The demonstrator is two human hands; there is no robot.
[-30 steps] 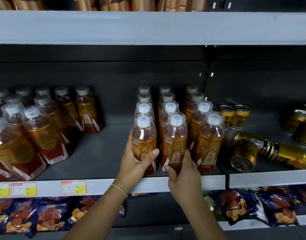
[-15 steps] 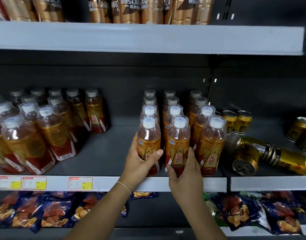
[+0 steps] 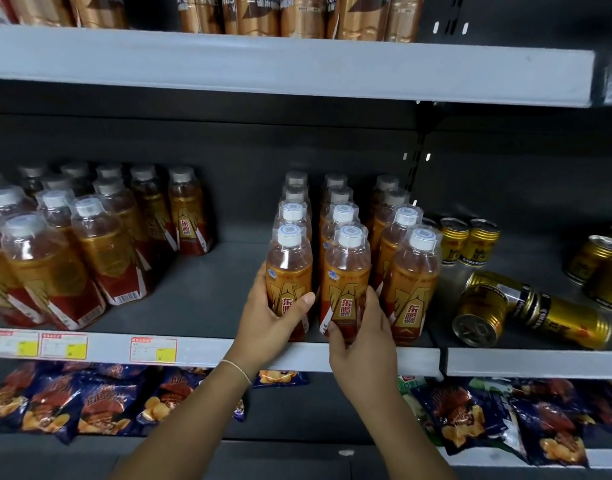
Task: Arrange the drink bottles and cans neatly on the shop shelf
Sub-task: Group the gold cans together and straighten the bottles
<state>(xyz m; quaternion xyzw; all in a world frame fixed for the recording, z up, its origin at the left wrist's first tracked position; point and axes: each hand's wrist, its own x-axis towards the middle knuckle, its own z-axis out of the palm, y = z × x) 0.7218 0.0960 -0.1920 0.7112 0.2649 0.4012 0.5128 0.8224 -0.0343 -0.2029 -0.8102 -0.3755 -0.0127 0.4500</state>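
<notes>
Your left hand (image 3: 268, 320) curls round the front-left bottle (image 3: 289, 268) and your right hand (image 3: 365, 341) curls round the front-middle bottle (image 3: 346, 278), both upright at the shelf (image 3: 200, 349) lip, with two toppled cans (image 3: 479, 313) at their 3 o'clock.

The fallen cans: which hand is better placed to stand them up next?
Probably the right. The right hand grips the middle front bottle, nearer the fallen cans; the left hand grips the left front bottle and would have to cross over.
</notes>
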